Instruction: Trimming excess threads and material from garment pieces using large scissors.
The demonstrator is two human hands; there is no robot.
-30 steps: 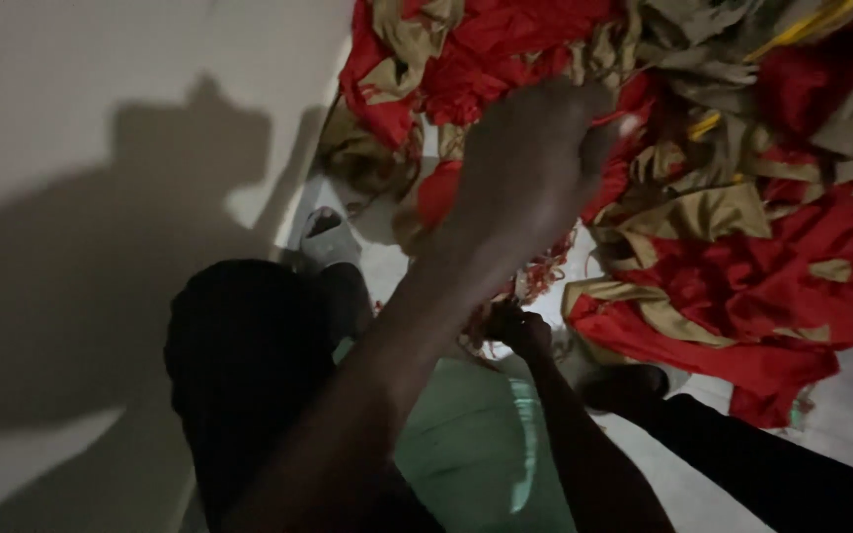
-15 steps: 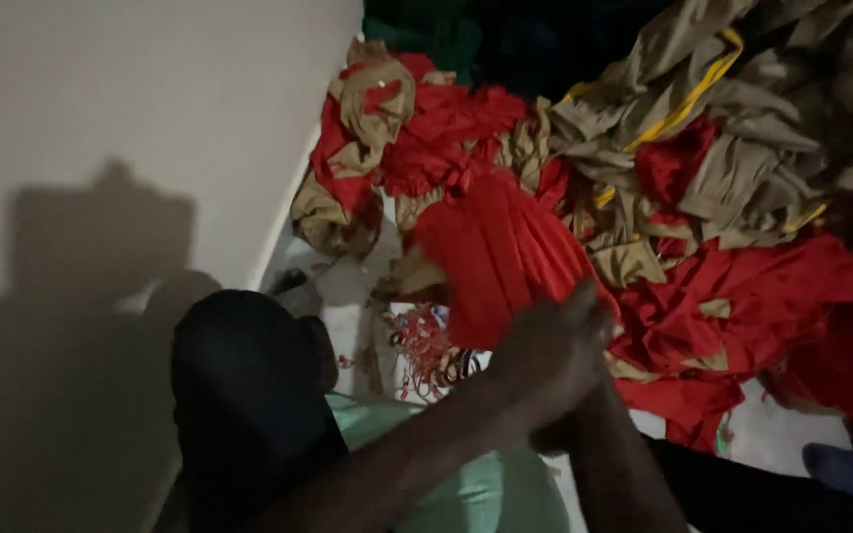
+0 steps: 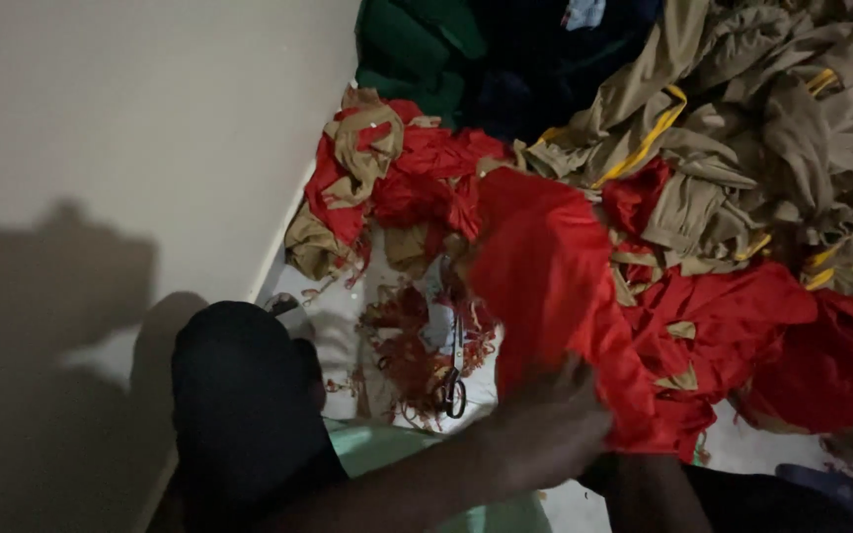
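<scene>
My left hand (image 3: pixel 557 426) reaches across from the lower left and is shut on the near edge of a long red cloth (image 3: pixel 550 276). The cloth stretches from that hand back up onto a heap of red and khaki garments (image 3: pixel 387 188). My right forearm (image 3: pixel 644 489) rises from the bottom edge just behind the left hand. Its hand is hidden under the red cloth and the left hand, so its grip does not show. A pair of scissors (image 3: pixel 453 383) lies on the white floor just left of my hands, among red thread scraps (image 3: pixel 402 350).
A pale wall (image 3: pixel 130 148) runs along the left. My black-clad knee (image 3: pixel 239 395) and a light green cloth (image 3: pixel 387 454) lie at the bottom. Khaki garments with yellow trim (image 3: pixel 742 128) pile up on the right, and dark green and navy fabric (image 3: pixel 426 49) at the top.
My left hand has come down from over the heap to low near my lap, drawing the red cloth toward me. The view has tilted up to show more of the pile.
</scene>
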